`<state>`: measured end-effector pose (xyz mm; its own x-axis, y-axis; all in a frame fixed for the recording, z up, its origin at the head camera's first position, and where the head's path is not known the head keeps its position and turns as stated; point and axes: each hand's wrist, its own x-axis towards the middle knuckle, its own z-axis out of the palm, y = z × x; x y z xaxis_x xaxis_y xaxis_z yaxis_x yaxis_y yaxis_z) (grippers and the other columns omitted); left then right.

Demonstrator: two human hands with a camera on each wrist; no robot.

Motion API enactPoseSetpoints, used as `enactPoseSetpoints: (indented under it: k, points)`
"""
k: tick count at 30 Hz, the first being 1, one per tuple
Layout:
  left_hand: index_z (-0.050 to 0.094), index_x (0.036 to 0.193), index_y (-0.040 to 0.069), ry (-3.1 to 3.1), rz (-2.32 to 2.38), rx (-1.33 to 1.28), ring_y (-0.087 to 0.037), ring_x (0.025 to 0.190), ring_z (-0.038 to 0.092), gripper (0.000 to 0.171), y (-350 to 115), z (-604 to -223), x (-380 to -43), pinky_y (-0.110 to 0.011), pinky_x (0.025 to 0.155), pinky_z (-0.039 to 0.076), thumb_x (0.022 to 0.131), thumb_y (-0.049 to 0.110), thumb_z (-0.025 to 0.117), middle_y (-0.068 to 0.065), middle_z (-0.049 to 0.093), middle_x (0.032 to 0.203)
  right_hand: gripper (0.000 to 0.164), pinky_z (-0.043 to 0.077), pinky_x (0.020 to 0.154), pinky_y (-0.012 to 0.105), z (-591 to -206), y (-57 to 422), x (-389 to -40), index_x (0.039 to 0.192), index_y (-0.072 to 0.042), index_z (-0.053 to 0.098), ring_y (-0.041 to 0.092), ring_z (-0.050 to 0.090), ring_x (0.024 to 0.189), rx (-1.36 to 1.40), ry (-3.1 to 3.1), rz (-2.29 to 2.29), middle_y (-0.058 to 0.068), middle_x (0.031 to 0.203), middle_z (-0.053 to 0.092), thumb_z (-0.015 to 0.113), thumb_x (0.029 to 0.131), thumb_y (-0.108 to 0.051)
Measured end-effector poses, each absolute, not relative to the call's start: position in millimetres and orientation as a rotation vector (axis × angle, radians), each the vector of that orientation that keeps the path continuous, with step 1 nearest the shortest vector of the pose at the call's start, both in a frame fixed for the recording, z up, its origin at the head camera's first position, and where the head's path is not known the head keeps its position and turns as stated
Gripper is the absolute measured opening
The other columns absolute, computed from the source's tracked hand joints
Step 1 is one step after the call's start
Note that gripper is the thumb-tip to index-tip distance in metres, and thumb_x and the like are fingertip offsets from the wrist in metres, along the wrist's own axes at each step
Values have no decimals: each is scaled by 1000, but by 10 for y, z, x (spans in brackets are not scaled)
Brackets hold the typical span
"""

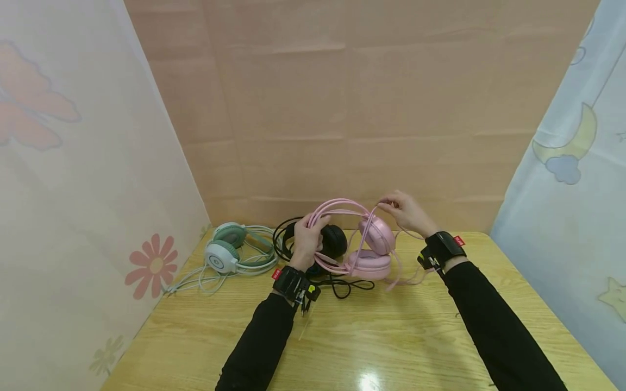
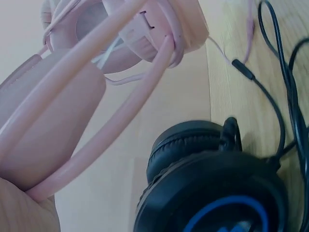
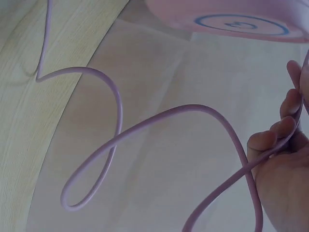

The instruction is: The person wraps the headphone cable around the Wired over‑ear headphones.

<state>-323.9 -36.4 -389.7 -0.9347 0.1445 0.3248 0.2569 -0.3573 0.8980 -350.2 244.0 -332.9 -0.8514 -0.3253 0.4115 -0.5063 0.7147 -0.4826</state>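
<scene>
Nearest is a bare stretch of the wooden table (image 1: pixel 371 336), pale yellow with a glossy patch of reflected light near its front edge. Two arms in black sleeves reach over it, each with a black strap at the wrist.

Further in, the left hand (image 1: pixel 307 239) is curled round one side of the headband of the pink headphones (image 1: pixel 364 244), gripping it. The right hand (image 1: pixel 406 210) is raised by the other side of the band and pinches the thin pink cord (image 3: pixel 145 128) between its fingertips; from the wrist view the cord runs in loose loops down onto the table. The pink headphones are held up just above the table, near its far middle. The band arches upward and its long span runs left to right between the hands, with one ear cup tilted up and the other lying flat below it.

Just behind the left hand lie the black headphones (image 1: pixel 329 240), on the table with their black cable (image 1: pixel 342 285) trailing forward. Well to the left lie the green and white headphones (image 1: pixel 227 250), their pale cable spread beside them.

Beyond the table stands a plain pinkish backdrop (image 1: pixel 362 108), with a flowered curtain (image 1: pixel 73 163) at the left and a blue curtain (image 1: pixel 572 163) with a moon at the right.
</scene>
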Motion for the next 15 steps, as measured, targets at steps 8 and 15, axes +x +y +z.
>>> enactPoseSetpoints:
  k: [8, 15]
  points:
    - [52, 77, 14, -1612, -2679, -555, -4, 33, 22, 25, -411, -3916, -3255, -21, 36, 20, 97, 24, 64, 10, 29, 47, 26, 42, 76, 35, -3376, 2498, -3521, 114, -1, 69, 22, 54, 87, 640, -2630, 934, 19, 105, 63, 53, 103, -19]
    - [57, 81, 14, -1574, -2747, -560, -4, 33, 20, 22, -418, -3975, -3314, -20, 35, 18, 96, 28, 65, 9, 25, 47, 29, 47, 79, 39, -3408, 2515, -3551, 118, -3, 68, 28, 59, 92, 644, -2682, 928, 18, 108, 65, 49, 105, -20]
